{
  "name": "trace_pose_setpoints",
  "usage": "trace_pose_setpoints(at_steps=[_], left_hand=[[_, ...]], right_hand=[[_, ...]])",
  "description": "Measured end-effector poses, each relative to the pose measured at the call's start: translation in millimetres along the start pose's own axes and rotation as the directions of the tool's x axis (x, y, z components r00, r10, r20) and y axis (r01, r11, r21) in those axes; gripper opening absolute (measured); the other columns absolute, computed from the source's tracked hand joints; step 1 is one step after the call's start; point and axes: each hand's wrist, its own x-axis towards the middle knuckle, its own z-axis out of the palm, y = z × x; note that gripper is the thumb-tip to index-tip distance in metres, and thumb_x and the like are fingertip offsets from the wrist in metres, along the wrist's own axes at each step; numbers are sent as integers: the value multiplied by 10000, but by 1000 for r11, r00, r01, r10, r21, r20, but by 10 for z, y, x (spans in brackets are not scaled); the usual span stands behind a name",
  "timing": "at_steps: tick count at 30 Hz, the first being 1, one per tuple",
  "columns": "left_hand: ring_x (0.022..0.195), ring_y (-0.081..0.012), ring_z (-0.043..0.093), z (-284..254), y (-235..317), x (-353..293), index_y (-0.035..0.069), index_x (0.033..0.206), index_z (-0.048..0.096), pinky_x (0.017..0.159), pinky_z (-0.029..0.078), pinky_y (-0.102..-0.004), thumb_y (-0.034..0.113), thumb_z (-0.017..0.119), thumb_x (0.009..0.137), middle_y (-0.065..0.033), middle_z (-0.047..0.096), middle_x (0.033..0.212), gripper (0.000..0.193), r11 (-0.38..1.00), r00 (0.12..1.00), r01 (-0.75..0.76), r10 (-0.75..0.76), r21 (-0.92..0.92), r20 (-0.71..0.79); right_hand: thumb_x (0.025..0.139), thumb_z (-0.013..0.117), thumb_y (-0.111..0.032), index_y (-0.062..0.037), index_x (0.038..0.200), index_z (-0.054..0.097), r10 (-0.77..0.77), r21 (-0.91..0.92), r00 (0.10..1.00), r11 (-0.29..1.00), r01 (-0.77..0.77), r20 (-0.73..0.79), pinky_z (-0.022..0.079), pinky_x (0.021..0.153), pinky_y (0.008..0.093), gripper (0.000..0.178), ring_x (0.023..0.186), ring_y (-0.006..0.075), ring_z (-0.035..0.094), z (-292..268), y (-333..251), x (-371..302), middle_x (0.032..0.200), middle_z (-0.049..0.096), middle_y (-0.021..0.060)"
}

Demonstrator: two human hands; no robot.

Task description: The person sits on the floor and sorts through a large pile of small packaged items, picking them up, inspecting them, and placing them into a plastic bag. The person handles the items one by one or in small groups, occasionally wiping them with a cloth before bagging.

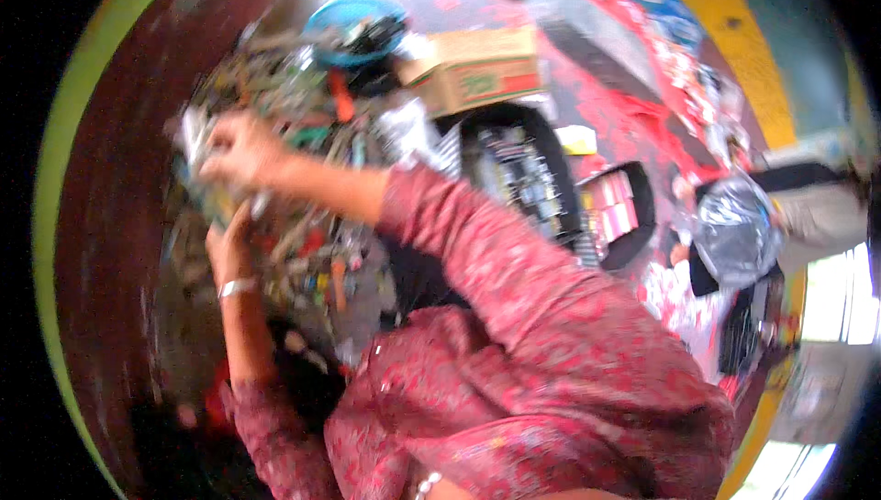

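Hands meet over a heap of mixed scrap [303,133] on my feed: the right hand [240,153] reaches across with its fingers [213,162] closed on a pale, crumpled packet [193,128] at the heap's left edge, while the left hand [231,241] (silver bangle [237,287] at the wrist) rises just under it, though blur keeps me from telling how far its fingers are open. I judge this the picking-out step, and lifting the packet clear calls for a firm pinch. A cardboard box [477,69] and blue bowl [353,27] lie beyond.
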Motion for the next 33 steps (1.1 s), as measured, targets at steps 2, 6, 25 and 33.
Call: trace_pose_setpoints(at_steps=[2, 6, 25, 33], left_hand=[[505, -86, 442, -279, -70, 83, 5, 908, 535, 437, 336, -227, 177, 628, 705, -4, 522, 679, 282, 997, 1000, -9, 7, 73, 28], [500, -76, 426, -513, -6, 262, 28, 816, 526, 432, 325, -217, 179, 612, 707, -1, 490, 645, 205, 919, 980, -175, 128, 353, 153], [479, -39, 375, -1054, -85, 431, 72, 814, 514, 443, 289, -172, 170, 643, 721, 56, 420, 568, 187, 999, 999, 51, -51, -19, 12], [507, -68, 397, -1114, -230, 498, 14, 978, 514, 475, 349, -195, 165, 586, 751, 46, 417, 583, 283, 966, 978, 203, -207, -162, -5]], right_hand=[[580, 687, -152, -14, 691, 573, 54, 139, 994, 990, -40, -100, 433, 561, 284, 211, 595, 134, 520, 92, 139, -118, 653, 565, 53], [602, 722, -191, 5, 655, 576, 362, 359, 928, 858, -368, 87, 404, 489, 248, 251, 545, 102, 505, -215, 132, -277, 618, 564, 44], [557, 663, -315, -82, 809, 626, -4, -481, 870, 833, 275, 493, 453, 659, 378, 345, 749, 303, 579, -140, -58, -395, 740, 600, 150], [620, 612, -314, -6, 782, 634, -105, 2, 897, 993, 115, 429, 449, 643, 293, 348, 692, 223, 575, -360, -13, -277, 725, 606, 141]])
